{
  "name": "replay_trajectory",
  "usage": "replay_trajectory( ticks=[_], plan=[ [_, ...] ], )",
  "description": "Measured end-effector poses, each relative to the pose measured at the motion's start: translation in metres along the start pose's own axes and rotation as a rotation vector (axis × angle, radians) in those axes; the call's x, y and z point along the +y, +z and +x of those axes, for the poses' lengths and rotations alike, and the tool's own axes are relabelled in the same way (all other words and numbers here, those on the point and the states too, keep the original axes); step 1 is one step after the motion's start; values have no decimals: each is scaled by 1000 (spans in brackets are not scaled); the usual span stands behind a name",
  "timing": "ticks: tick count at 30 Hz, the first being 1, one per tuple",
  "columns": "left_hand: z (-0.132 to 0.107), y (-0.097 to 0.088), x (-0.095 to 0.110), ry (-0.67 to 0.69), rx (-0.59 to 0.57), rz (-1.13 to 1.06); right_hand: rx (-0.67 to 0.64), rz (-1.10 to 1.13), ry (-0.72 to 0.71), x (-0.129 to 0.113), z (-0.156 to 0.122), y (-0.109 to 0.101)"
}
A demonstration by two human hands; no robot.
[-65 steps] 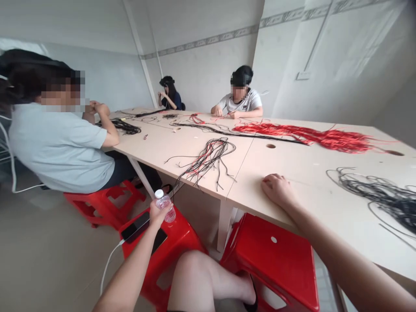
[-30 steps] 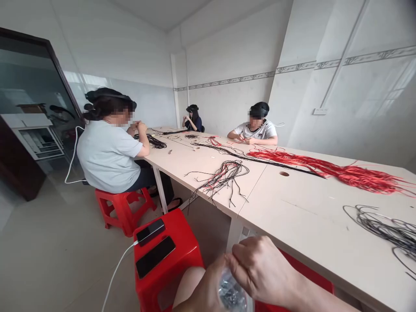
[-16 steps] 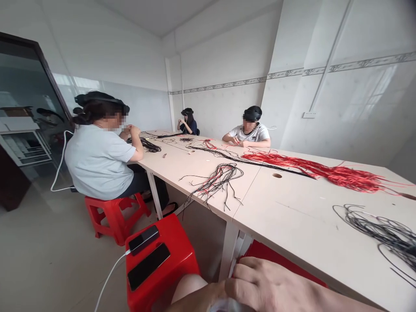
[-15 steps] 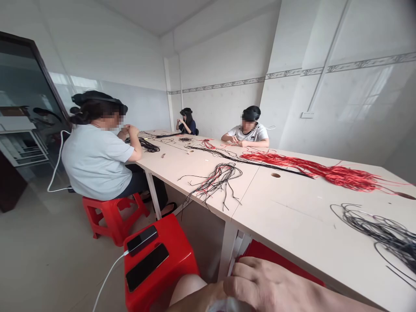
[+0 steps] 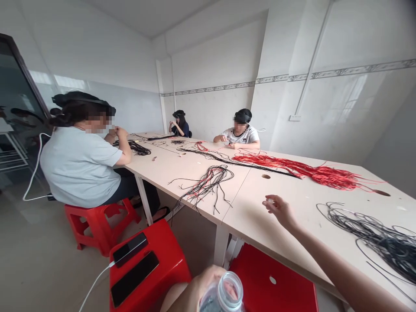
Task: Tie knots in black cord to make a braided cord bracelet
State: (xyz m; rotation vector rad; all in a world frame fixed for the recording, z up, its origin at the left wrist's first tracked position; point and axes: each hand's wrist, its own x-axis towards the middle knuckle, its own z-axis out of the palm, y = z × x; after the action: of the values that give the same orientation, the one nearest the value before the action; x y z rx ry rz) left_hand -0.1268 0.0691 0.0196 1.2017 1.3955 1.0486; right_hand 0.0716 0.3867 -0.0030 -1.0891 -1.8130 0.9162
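Observation:
Low at the bottom, my left hand (image 5: 206, 281) is wrapped round a clear bottle (image 5: 230, 290) whose mouth is uncovered and faces up toward me. My right hand (image 5: 279, 210) is raised over the table's near part, its fingers curled together. Something pale may be between the fingertips, but it is too small to name. Below my right forearm is a red stool (image 5: 274, 281) with a hole in its seat. On the table nearest this hand is a bundle of black and red cords (image 5: 211, 184), to its left.
A long pale table (image 5: 250, 212) carries red cords (image 5: 334, 173) and a black cord pile (image 5: 390, 247) at right. Two dark phones (image 5: 134, 277) lie on a red stool (image 5: 172, 255), a white cable (image 5: 94, 288) attached to one. Several people sit around the table.
My right hand has left the bottle's top and moved up over the table. The bottle's open mouth now shows. The view has shifted a little to the right.

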Motion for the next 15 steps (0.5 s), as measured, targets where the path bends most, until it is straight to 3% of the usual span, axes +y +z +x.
replay_trajectory(
  ticks=[3,8,11,15],
  plan=[
    [6,6,24,104,-27,-107,54,28,115,31,19,-8],
    [14,15,75,373,-33,-148,47,25,120,42,20,-9],
    [16,15,95,512,41,-42,43,21,114,45,21,-8],
    [17,12,114,683,232,129,43,15,111,48,23,-8]
  ],
)
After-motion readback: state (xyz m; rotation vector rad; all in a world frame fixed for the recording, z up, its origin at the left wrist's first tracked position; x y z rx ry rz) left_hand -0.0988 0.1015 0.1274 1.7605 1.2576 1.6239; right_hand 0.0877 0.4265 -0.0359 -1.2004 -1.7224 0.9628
